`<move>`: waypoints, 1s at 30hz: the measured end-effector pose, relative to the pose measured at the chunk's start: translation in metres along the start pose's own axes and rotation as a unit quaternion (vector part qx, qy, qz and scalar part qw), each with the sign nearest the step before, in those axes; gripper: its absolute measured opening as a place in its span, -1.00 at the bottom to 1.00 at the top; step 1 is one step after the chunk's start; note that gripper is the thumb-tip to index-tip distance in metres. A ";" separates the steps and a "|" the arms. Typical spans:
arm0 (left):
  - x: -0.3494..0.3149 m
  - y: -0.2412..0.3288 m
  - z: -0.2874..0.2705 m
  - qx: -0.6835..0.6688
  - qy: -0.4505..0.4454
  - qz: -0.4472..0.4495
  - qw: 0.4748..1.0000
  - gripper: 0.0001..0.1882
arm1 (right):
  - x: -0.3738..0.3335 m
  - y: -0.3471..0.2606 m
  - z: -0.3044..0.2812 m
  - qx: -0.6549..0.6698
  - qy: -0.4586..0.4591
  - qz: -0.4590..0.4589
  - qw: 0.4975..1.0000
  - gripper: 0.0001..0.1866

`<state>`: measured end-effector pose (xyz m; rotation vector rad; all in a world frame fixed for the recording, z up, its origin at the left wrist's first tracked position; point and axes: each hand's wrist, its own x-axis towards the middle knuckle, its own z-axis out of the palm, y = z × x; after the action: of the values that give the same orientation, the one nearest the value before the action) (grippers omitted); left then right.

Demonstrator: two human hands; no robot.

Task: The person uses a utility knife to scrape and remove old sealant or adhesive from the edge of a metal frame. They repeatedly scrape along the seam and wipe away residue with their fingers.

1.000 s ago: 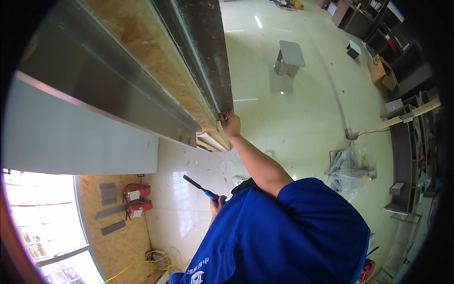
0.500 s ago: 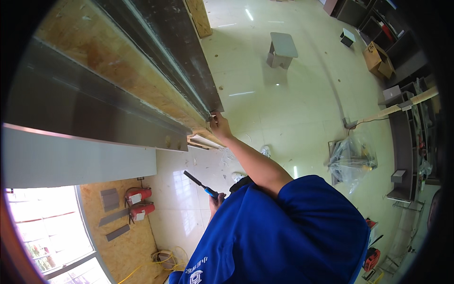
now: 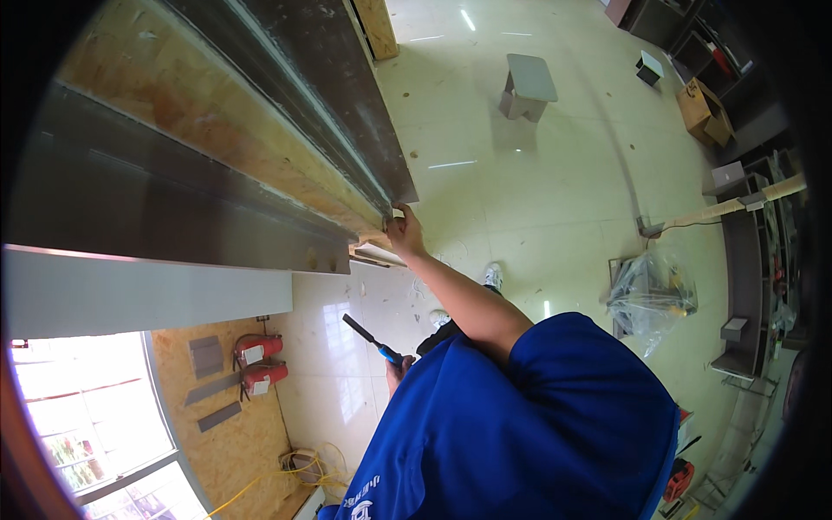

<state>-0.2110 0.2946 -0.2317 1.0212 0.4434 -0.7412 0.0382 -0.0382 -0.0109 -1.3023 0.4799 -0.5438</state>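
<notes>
A dark brown door frame with a bare wooden core point(image 3: 251, 143) juts in from the upper left. At its end, beside the grooved brown strip point(image 3: 347, 104), my right hand point(image 3: 404, 234) has its fingers bent and closed against the edge. Whatever lies between those fingertips is too small to make out. Lower down, close to my body, my left hand point(image 3: 396, 374) is wrapped round a chisel point(image 3: 373, 341) with a flat dark blade and a blue-and-black handle. The blade points up and left, apart from the frame. Part of the left hand is hidden by my blue shirt.
A small grey stool point(image 3: 530, 78) stands on the tiled floor beyond the frame. An open cardboard box point(image 3: 706, 113) and dark shelves line the right side. Plastic sheeting point(image 3: 654, 295) covers something on the floor. Two red fire extinguishers point(image 3: 263, 364) and a yellow cable point(image 3: 251, 490) are lower left.
The whole view has shifted slightly, with the floor and stool now farther right. My right fingers have shifted slightly at the frame's end. The chisel stays in my left hand.
</notes>
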 end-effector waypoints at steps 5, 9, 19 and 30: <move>-0.006 0.002 0.001 -0.017 0.002 -0.013 1.000 -0.76 | 0.002 -0.007 0.001 -0.045 0.004 0.004 0.999 -0.67; -0.031 0.039 0.067 0.201 0.077 0.062 0.975 -0.77 | 0.006 -0.003 -0.012 -0.049 -0.003 0.006 0.999 -0.67; -0.041 0.047 0.057 0.096 0.073 0.037 0.992 -0.77 | 0.004 0.006 0.010 0.246 0.037 0.110 0.962 -0.85; -0.065 0.086 0.122 0.195 0.092 0.082 0.973 -0.75 | 0.021 -0.016 -0.004 0.180 0.026 0.201 0.963 -0.88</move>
<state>-0.1929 0.2362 -0.0808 1.4858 0.3745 -0.5978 0.0499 -0.0570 0.0033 -0.8151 0.6385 -0.3038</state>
